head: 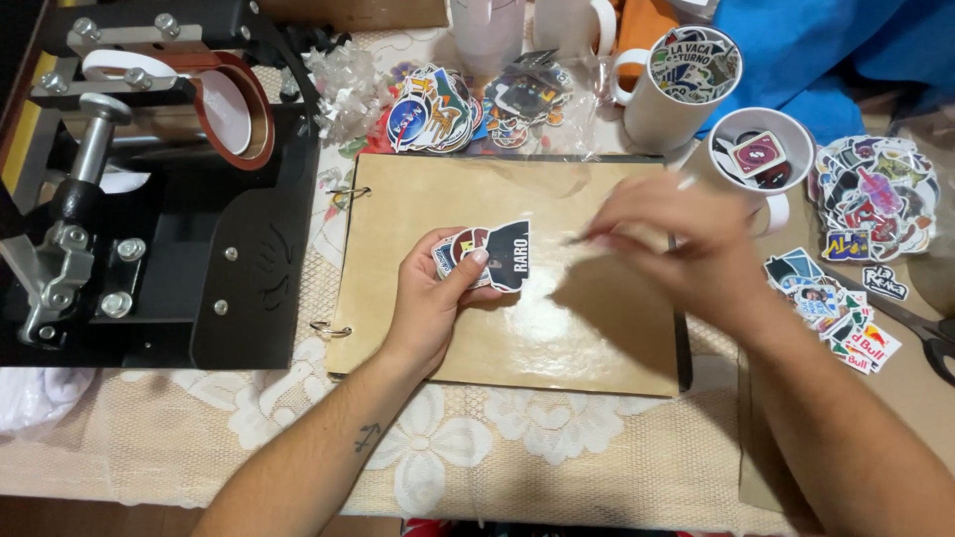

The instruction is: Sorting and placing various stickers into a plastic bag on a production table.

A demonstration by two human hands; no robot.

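My left hand holds a small stack of die-cut stickers over a brown ring-bound album cover; the thumb presses on the top sticker. My right hand hovers blurred just right of the stack, above the album, fingers pinched toward the stickers. Whether it grips anything is unclear.
A black mug heat press stands at the left. Sticker piles lie at the back, far right and right. Two white mugs hold stickers. Scissors lie at the right edge. A lace tablecloth covers the table.
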